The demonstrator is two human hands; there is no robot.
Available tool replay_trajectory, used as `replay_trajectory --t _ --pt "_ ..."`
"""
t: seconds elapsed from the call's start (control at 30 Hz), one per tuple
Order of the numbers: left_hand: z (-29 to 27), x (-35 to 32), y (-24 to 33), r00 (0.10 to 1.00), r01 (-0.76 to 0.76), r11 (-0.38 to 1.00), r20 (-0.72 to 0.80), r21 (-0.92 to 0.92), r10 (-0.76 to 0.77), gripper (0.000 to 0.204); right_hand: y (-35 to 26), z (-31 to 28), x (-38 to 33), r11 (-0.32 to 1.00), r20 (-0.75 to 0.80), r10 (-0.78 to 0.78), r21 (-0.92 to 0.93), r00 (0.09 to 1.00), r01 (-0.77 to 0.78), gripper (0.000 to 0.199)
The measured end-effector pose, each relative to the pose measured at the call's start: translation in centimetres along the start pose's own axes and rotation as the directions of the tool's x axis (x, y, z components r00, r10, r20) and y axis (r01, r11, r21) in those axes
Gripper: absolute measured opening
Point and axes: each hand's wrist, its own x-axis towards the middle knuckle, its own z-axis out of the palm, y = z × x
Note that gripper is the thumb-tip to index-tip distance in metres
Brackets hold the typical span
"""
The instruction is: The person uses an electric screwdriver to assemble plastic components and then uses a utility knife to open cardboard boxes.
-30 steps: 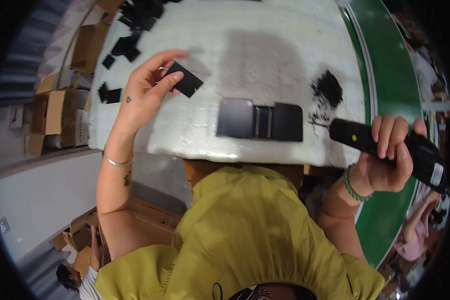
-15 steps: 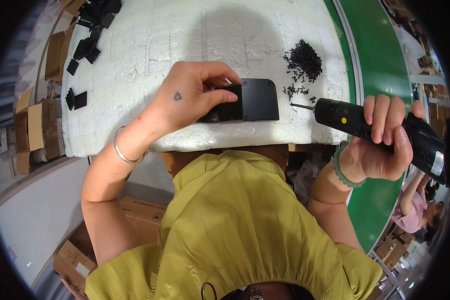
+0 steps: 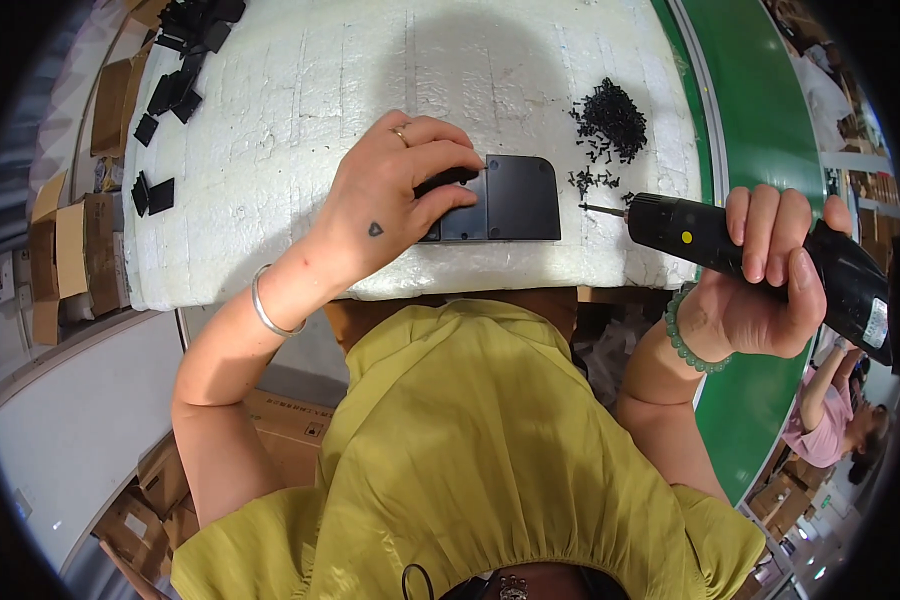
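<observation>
In the head view, a black case (image 3: 523,200) is seen lying near the front edge of a white surface (image 3: 280,120), its left part covered by the left hand (image 3: 375,190). The case is touched by that hand's curved fingers and thumb; whether anything is pinched in the left grip cannot be told. A black driver (image 3: 675,228) is clasped in the right grip (image 3: 765,315), its bit pointed leftward, just below a heap of black screws (image 3: 615,118). Black plates (image 3: 175,92) are scattered along the far left edge.
</observation>
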Motion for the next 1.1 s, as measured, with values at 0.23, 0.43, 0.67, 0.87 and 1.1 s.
replay_trajectory --t 0.23,0.43,0.67,0.87,1.1 --pt "-0.4 -0.2 0.1 0.993 -0.005 0.990 -0.113 0.141 0.021 0.032 0.0 0.9 0.1 1.000 0.025 0.010 -0.017 1.000 -0.010 0.038" --pt "-0.6 -0.1 -0.2 0.952 0.160 0.957 0.218 0.240 -0.214 0.045 0.2 1.9 0.7 0.998 0.113 0.008 -0.056 0.994 -0.002 0.047" --pt "-0.2 -0.6 -0.2 0.933 0.279 0.958 0.218 0.067 -0.287 0.041 2.9 6.2 1.2 0.989 0.166 0.054 -0.146 0.985 -0.029 0.042" --pt "-0.2 -0.1 0.0 0.898 0.336 0.939 0.277 0.073 -0.343 0.039 4.8 8.3 1.6 0.935 0.194 0.181 -0.337 0.964 -0.108 0.041" --pt "-0.3 -0.2 0.0 0.895 0.347 0.933 0.264 0.097 -0.360 0.039 5.4 8.4 2.0 0.910 0.274 0.234 -0.401 0.933 -0.110 0.039"
